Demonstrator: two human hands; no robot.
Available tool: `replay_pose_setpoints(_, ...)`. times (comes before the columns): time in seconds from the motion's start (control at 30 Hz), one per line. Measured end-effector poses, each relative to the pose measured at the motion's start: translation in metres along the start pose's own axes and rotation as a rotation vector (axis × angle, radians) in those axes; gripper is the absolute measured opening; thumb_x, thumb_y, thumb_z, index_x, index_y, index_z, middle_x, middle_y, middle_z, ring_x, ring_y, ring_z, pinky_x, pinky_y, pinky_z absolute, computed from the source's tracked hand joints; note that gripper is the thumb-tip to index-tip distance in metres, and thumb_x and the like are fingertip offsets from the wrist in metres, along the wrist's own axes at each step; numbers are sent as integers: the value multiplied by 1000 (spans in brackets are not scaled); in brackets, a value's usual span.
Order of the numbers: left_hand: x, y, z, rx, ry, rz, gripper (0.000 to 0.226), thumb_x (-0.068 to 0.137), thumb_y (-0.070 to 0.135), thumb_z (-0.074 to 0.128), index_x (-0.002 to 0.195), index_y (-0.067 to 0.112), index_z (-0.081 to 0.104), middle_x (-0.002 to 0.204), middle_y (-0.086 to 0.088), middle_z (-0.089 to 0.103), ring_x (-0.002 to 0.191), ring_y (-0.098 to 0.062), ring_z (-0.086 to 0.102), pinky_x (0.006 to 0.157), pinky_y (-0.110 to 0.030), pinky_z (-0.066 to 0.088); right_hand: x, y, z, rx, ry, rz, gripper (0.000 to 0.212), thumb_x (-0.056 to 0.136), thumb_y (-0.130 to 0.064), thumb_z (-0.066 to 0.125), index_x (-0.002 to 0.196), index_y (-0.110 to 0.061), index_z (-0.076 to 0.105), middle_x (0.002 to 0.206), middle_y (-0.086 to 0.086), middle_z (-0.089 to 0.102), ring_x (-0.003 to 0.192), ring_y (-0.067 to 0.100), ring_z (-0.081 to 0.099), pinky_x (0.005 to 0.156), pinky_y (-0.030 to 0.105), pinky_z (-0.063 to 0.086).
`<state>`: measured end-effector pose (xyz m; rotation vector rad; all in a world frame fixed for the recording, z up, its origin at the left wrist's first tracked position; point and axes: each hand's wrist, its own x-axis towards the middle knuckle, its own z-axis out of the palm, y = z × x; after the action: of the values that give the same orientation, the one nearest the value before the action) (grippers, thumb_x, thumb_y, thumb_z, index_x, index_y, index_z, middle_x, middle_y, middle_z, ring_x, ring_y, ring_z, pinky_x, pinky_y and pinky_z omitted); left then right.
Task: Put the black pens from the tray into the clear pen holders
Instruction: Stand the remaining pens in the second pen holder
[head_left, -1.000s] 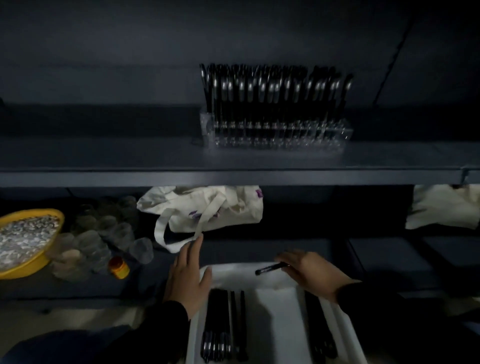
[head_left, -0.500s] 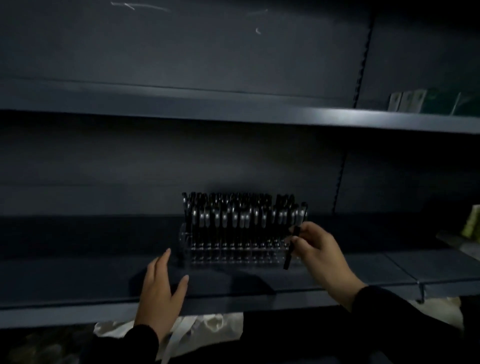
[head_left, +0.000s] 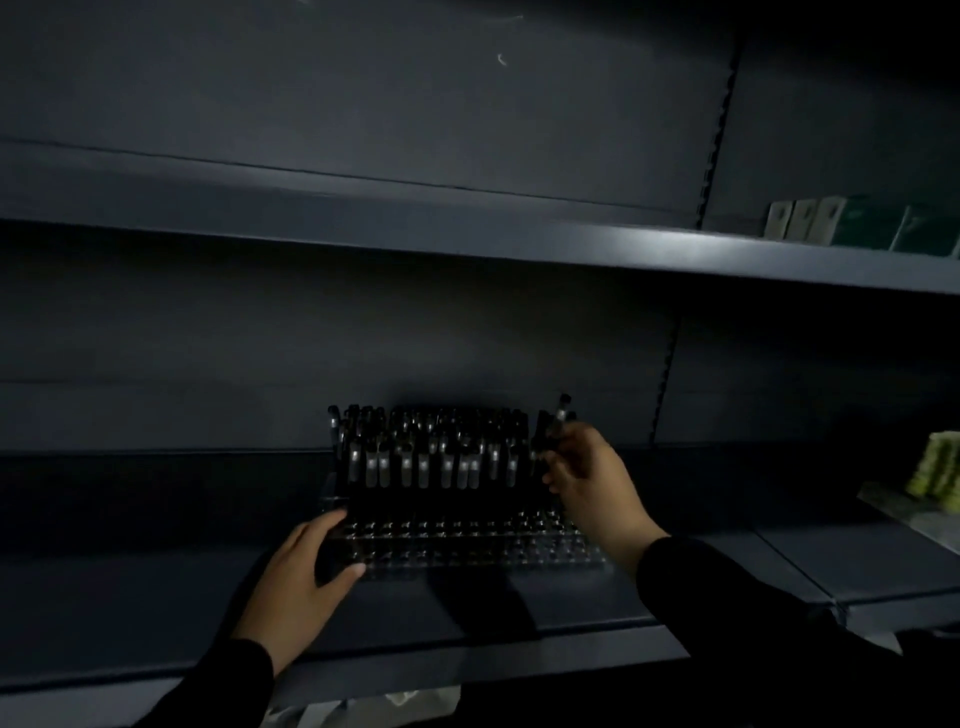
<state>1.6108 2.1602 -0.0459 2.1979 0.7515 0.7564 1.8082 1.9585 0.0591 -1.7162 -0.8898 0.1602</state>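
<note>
A clear pen holder (head_left: 467, 551) stands on the dark shelf (head_left: 156, 613), its back rows filled with several upright black pens (head_left: 426, 457). My right hand (head_left: 592, 488) pinches one black pen (head_left: 558, 426) upright at the holder's right end, its cap sticking up above my fingers. My left hand (head_left: 301, 577) grips the holder's front left corner, thumb on the front face and fingers along its left side. The tray is out of view.
An upper shelf (head_left: 467, 244) runs across above, carrying green and white boxes (head_left: 852, 223) at the far right. A stack of green items (head_left: 935, 470) sits on the neighbouring shelf to the right. A white bag (head_left: 363, 706) peeks out below the shelf edge.
The view rose from the tray to the shelf. My right hand carried the pen up and turned it upright at the holder's right end. My left hand moved onto the holder's left corner.
</note>
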Motion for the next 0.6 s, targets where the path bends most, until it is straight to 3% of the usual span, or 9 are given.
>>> replay_pose_setpoints(0.2,-3,3,-2,11,4,-7,57,86,24,68,136,32,42,130,2,56,119,-17,53,94,-23,40,6,6,9,-53,-14,13,17,99,0,39,110,-12,44,101,13,52,78,15,51,61,16,43)
replay_pose_setpoints(0.27,-3,3,-2,17,-2,-14,57,86,26,67,136,34,40,132,1,54,120,-17,52,96,-25,40,7,8,11,-51,-16,43,17,97,3,40,113,1,46,104,23,52,89,27,57,64,22,41)
replay_pose_setpoints(0.33,-5,3,-1,32,-10,-25,57,88,29,65,137,36,38,134,-1,51,122,-18,49,100,-28,40,8,10,14,-108,15,49,21,94,3,46,115,8,50,91,17,56,97,37,60,63,19,43)
replay_pose_setpoints(0.4,-5,3,0,66,-3,-20,56,89,31,63,138,35,36,135,-1,50,123,-18,47,101,-28,39,7,13,17,-159,3,76,21,92,2,51,112,7,54,81,3,57,85,33,63,62,20,47)
replay_pose_setpoints(0.47,-5,2,0,90,7,-13,57,90,33,62,140,35,34,136,-1,50,124,-17,45,101,-27,38,6,21,21,-140,-41,131,19,92,4,50,109,8,56,83,6,57,75,21,58,68,27,50)
replay_pose_setpoints(0.6,-5,4,1,95,-2,-19,58,91,35,59,141,36,30,139,0,47,125,-18,46,105,-31,38,-4,30,22,-39,-47,187,11,96,6,40,101,8,50,86,9,48,81,22,54,77,41,47)
